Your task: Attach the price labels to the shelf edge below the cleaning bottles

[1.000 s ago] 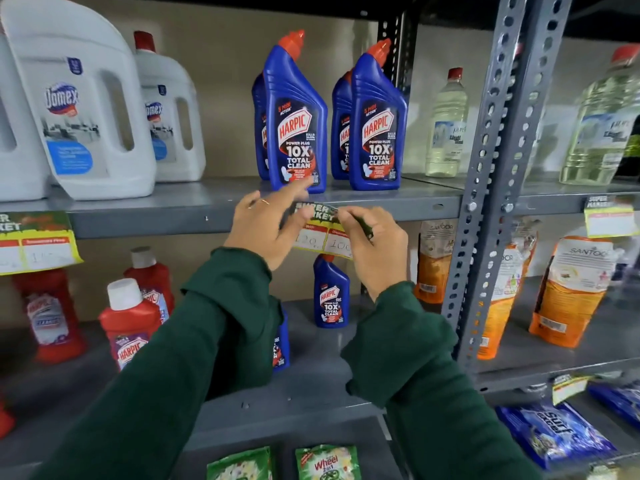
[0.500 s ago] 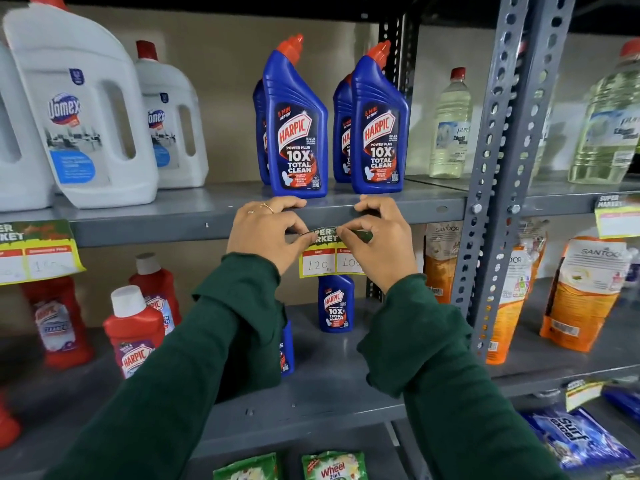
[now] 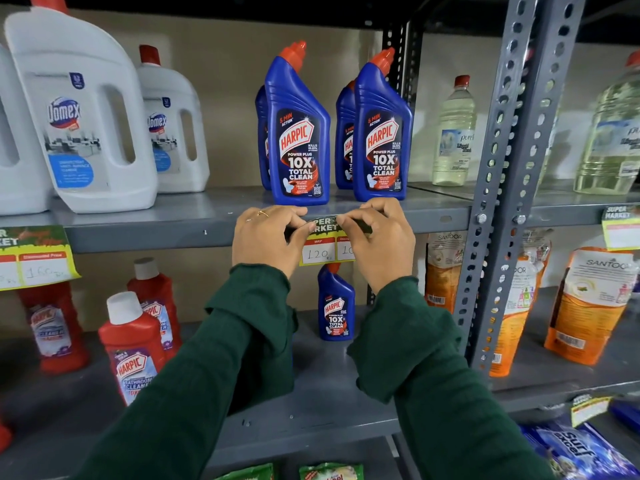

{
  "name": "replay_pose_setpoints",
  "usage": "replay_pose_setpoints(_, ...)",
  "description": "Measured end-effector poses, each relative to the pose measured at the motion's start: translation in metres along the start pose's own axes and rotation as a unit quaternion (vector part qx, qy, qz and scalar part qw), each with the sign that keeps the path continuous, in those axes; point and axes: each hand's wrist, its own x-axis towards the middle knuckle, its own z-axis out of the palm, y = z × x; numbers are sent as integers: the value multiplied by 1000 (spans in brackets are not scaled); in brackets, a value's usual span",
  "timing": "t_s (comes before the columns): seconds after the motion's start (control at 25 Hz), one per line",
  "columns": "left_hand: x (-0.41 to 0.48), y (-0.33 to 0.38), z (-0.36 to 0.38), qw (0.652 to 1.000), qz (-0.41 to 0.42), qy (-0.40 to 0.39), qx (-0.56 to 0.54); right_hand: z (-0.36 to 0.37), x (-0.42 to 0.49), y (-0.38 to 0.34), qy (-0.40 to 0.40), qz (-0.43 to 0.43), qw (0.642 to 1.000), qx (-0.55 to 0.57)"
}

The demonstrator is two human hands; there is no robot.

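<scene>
Fingers (image 3: pixel 298 225) of the left hand (image 3: pixel 265 237) and the right hand (image 3: pixel 377 237) pinch the top corners of the price label (image 3: pixel 323 244), pressing it against the front edge of the shelf (image 3: pixel 156 232), directly below the two blue cleaning bottles (image 3: pixel 299 133) standing at that edge.

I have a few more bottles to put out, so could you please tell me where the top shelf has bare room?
Bare grey metal shelf lies between the white Domex jugs and the blue Harpic bottles, above the left hand. A narrower gap sits between those and the clear pale-yellow bottle. The far left is crowded with jugs.
</scene>
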Motion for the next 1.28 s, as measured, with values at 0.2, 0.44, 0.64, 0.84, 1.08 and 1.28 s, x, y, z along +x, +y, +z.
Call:
replay_pose_setpoints(0.2, 2, -3, 8, 999, 0, 23, 32, 8, -2, 3, 12, -18, 1000, 8)
replay_pose_setpoints(0.44, 3, -1, 25, 988, -3, 41, 151, 15, 4, 13, 18, 19, 1000, -12)
replay_pose_setpoints(0.64, 5, -4, 23, 989, 4, 71, 129, 12, 4, 21, 46, 13, 997, 57)
replay_pose_setpoints(0.84, 5, -6, 12, 992, 38, 62, 102, 12, -1, 20, 69, -7, 996, 56)
replay_pose_setpoints(1.08, 1, -6, 3, 994, 48, 15, 94, 3, -2, 18, 21, 36, 998, 44)
replay_pose_setpoints(1.28, -1, -8, -5, 996, 15, -27, 89, -18, -3, 9, -17, 86, 990, 110)
